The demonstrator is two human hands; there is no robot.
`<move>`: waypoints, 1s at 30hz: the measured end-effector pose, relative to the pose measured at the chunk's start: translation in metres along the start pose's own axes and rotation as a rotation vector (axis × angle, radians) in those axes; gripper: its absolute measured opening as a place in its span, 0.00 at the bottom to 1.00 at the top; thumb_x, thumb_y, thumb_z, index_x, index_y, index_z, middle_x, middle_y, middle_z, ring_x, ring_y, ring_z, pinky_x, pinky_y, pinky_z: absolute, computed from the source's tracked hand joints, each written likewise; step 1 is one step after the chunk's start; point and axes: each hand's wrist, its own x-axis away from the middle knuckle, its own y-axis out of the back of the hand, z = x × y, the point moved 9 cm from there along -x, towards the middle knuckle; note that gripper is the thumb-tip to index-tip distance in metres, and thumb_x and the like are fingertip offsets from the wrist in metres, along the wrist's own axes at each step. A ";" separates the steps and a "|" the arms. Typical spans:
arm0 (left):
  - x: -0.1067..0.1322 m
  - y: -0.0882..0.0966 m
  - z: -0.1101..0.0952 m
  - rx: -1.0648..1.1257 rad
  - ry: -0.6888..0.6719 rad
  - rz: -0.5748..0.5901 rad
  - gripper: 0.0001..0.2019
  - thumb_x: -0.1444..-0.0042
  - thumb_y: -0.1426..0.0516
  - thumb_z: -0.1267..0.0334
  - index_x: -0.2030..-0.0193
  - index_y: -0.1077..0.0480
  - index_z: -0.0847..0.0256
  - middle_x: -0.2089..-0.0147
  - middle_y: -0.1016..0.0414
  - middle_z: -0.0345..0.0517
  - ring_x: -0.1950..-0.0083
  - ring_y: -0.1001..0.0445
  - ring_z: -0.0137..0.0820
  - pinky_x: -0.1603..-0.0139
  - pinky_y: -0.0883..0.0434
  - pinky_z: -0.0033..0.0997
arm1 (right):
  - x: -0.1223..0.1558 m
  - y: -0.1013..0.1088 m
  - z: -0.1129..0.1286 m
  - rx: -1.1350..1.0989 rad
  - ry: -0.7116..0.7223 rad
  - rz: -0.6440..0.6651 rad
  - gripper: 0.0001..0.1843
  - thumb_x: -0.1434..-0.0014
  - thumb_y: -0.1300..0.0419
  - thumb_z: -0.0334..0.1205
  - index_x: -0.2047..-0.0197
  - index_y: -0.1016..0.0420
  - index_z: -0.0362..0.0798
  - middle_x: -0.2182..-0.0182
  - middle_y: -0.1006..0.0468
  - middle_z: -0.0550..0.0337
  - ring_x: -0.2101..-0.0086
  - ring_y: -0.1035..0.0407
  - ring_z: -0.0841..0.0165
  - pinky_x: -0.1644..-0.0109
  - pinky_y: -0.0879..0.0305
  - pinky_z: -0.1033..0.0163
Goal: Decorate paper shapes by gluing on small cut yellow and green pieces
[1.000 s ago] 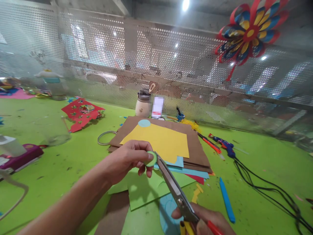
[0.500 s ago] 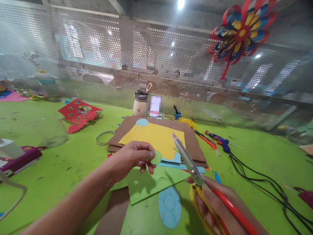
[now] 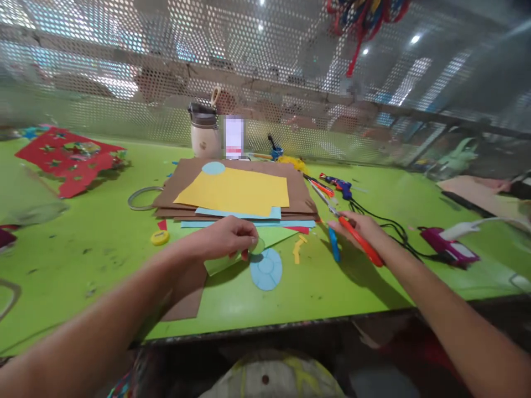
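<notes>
My left hand (image 3: 226, 239) is closed, pinching a small green paper circle (image 3: 257, 246) just above a green paper sheet (image 3: 271, 235) and beside a light blue flower-shaped cutout (image 3: 266, 268). Out to the right, my right hand (image 3: 362, 232) is wrapped round the red-handled scissors (image 3: 350, 231), low over the green table, their blades pointing toward the back. A blue stick (image 3: 333, 244) lies just left of that hand.
A stack of brown, yellow and blue paper (image 3: 234, 190) lies behind my hands. A glue gun (image 3: 338, 185) with black cord, a cream bottle (image 3: 204, 132), a red cut-out sheet (image 3: 68, 157), a yellow tape roll (image 3: 160, 237) and a purple tool (image 3: 446, 246) sit on the table (image 3: 103, 249).
The right hand drew the scissors away from the green circle and swung them out to the right, down toward the table. The left hand lowered with the circle. My view tipped downward.
</notes>
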 end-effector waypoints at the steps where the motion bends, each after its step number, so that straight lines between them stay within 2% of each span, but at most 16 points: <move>1: 0.000 0.000 0.000 -0.035 -0.002 0.011 0.11 0.44 0.42 0.58 0.73 0.32 0.62 0.76 0.26 0.40 0.77 0.37 0.26 0.74 0.39 0.27 | -0.002 0.002 -0.002 0.041 -0.020 0.022 0.23 0.48 0.31 0.55 0.58 0.21 0.44 0.82 0.31 0.65 0.80 0.35 0.68 0.76 0.36 0.63; 4: 0.003 -0.004 -0.003 -0.118 -0.010 0.076 0.10 0.45 0.43 0.60 0.74 0.31 0.61 0.76 0.27 0.39 0.76 0.37 0.26 0.74 0.39 0.27 | -0.009 0.006 -0.008 0.177 -0.094 0.075 0.19 0.38 0.37 0.49 0.50 0.25 0.45 0.66 0.22 0.60 0.70 0.27 0.68 0.66 0.28 0.60; 7: 0.005 -0.006 -0.006 -0.179 -0.018 0.100 0.08 0.46 0.44 0.62 0.74 0.32 0.60 0.75 0.27 0.39 0.75 0.35 0.28 0.74 0.38 0.26 | -0.016 0.009 -0.015 0.270 -0.161 0.080 0.16 0.33 0.41 0.44 0.46 0.28 0.46 0.53 0.23 0.54 0.59 0.25 0.64 0.56 0.26 0.54; 10: 0.005 -0.001 -0.005 -0.204 -0.002 0.064 0.09 0.46 0.45 0.60 0.75 0.35 0.59 0.74 0.26 0.40 0.74 0.32 0.30 0.74 0.36 0.27 | -0.020 0.008 -0.021 0.333 -0.191 0.061 0.16 0.33 0.41 0.43 0.45 0.29 0.46 0.49 0.25 0.52 0.55 0.26 0.61 0.53 0.26 0.51; 13: 0.004 0.013 0.000 -0.218 0.032 -0.012 0.09 0.46 0.45 0.58 0.74 0.35 0.60 0.73 0.25 0.41 0.76 0.31 0.30 0.73 0.35 0.29 | -0.024 0.009 -0.022 0.376 -0.183 0.026 0.17 0.33 0.41 0.43 0.44 0.29 0.46 0.48 0.25 0.52 0.54 0.26 0.61 0.52 0.26 0.50; 16: 0.003 0.025 0.007 -0.204 0.050 -0.074 0.10 0.46 0.46 0.57 0.73 0.35 0.60 0.73 0.23 0.43 0.77 0.31 0.30 0.73 0.34 0.30 | -0.036 0.010 -0.015 0.402 -0.133 -0.008 0.17 0.34 0.40 0.43 0.44 0.30 0.46 0.48 0.25 0.52 0.54 0.26 0.61 0.52 0.26 0.50; 18: 0.001 0.028 0.011 -0.177 0.051 -0.082 0.11 0.46 0.46 0.55 0.73 0.35 0.60 0.73 0.23 0.44 0.76 0.31 0.30 0.73 0.34 0.30 | -0.048 0.007 0.000 0.409 -0.064 -0.024 0.17 0.34 0.40 0.42 0.44 0.29 0.47 0.47 0.25 0.52 0.54 0.26 0.61 0.52 0.26 0.50; 21: -0.001 0.026 0.014 -0.146 0.041 -0.069 0.12 0.46 0.45 0.54 0.72 0.34 0.60 0.73 0.23 0.44 0.75 0.30 0.30 0.72 0.34 0.29 | -0.070 -0.009 0.037 0.407 0.093 -0.030 0.17 0.34 0.40 0.42 0.43 0.30 0.47 0.46 0.26 0.52 0.53 0.27 0.60 0.51 0.27 0.49; 26: -0.003 0.017 0.014 -0.118 0.031 -0.035 0.14 0.45 0.45 0.51 0.73 0.35 0.60 0.74 0.26 0.41 0.76 0.31 0.30 0.71 0.34 0.29 | -0.100 -0.057 0.100 0.394 0.337 0.061 0.17 0.34 0.40 0.42 0.44 0.29 0.47 0.46 0.26 0.52 0.52 0.27 0.60 0.50 0.27 0.49; 30: -0.003 0.014 0.013 -0.111 0.031 -0.012 0.15 0.45 0.44 0.50 0.73 0.36 0.59 0.75 0.28 0.40 0.74 0.30 0.31 0.69 0.33 0.29 | -0.111 -0.086 0.129 0.401 0.478 0.168 0.17 0.34 0.40 0.42 0.44 0.29 0.47 0.46 0.26 0.52 0.52 0.27 0.60 0.50 0.27 0.49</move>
